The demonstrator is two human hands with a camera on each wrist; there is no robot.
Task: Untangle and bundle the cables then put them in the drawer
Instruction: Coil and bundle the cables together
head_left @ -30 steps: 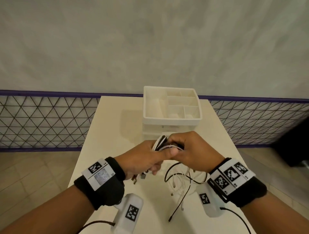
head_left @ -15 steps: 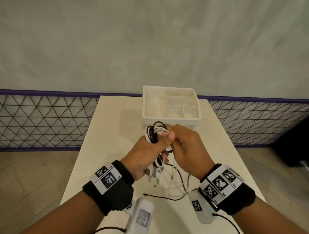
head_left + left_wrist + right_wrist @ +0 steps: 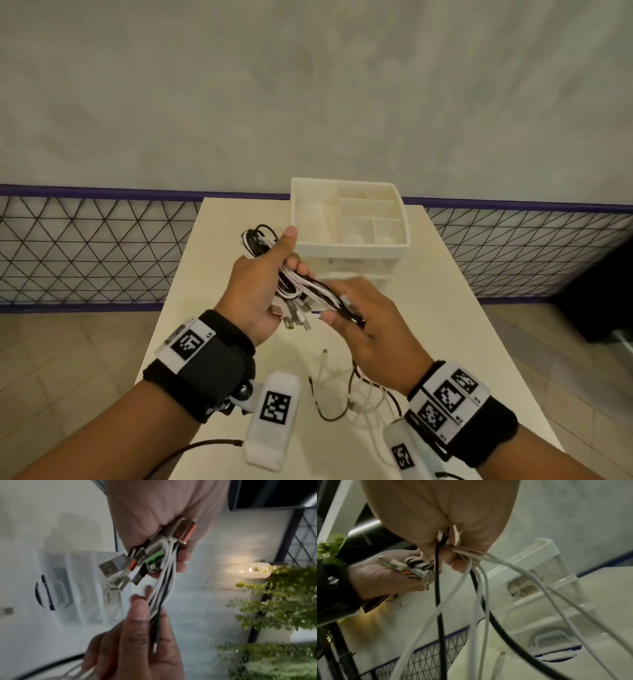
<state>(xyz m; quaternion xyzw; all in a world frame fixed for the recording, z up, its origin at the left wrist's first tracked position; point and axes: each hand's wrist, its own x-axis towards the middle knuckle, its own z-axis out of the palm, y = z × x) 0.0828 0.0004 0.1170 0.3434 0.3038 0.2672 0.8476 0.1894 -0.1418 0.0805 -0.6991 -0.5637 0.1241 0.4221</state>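
Beige table [image 3: 445, 308], both hands [image 3: 260, 294] gripping cables [image 3: 308, 291]

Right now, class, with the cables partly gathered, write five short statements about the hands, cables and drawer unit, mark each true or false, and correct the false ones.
1. The left hand grips a looped bundle of black and white cables. True.
2. The right hand rests flat on the table. False: it is raised and pinches the cable strands running from the bundle.
3. Several USB plugs stick out beside the left palm. True.
4. All the cables are off the table. False: loose cable ends lie on it below the hands.
5. The white drawer unit stands at the near edge of the table. False: it stands beyond the hands, towards the far end.
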